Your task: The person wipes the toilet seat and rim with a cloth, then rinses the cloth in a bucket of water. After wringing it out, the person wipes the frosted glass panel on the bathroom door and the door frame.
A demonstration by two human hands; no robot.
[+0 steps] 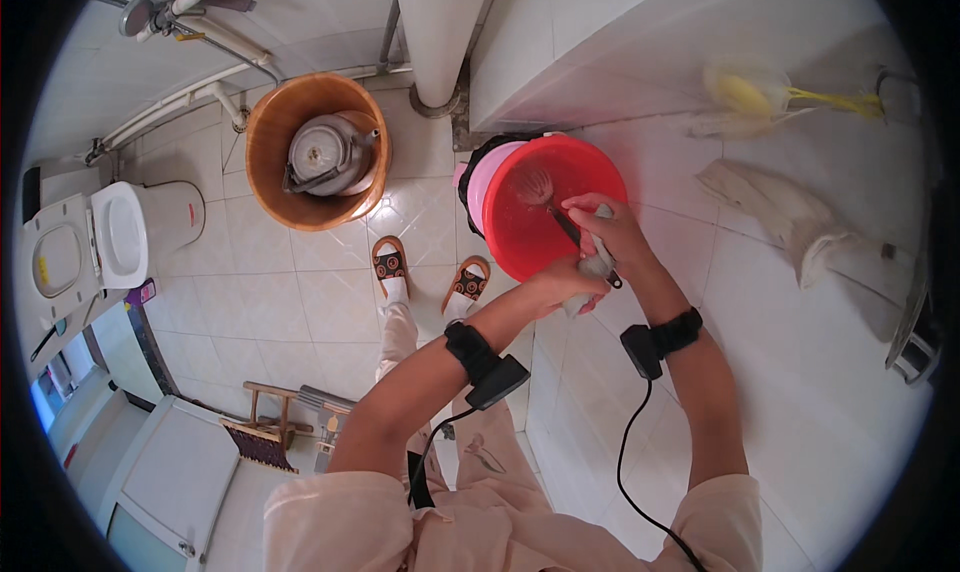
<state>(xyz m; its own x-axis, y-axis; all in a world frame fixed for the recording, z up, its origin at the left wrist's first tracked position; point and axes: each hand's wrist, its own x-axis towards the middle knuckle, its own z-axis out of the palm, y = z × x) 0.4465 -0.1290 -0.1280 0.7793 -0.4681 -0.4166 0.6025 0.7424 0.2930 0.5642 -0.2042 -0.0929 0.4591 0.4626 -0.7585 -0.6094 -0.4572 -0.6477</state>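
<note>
Over a red plastic basin (515, 242), my two hands are close together. A whisk-like utensil (535, 184) has its wire-like head over the basin and a black handle running back between my hands. A damp greyish cloth (594, 263), with a pinkish part, is bunched around the handle's rear part. My left hand (562, 284) is closed on the cloth at the handle's end. Fingers bent, my right hand (615, 237) grips the cloth from the other side. How far each hand also holds the handle is partly hidden.
Under the basin is a pink bucket (482, 179) with a black bag. A wooden tub (262, 122) holding a metal kettle (325, 154) stands ahead left. A toilet (125, 234) is far left, a folding stool (262, 440) lower left. Cloth gloves (770, 212) hang on the right wall.
</note>
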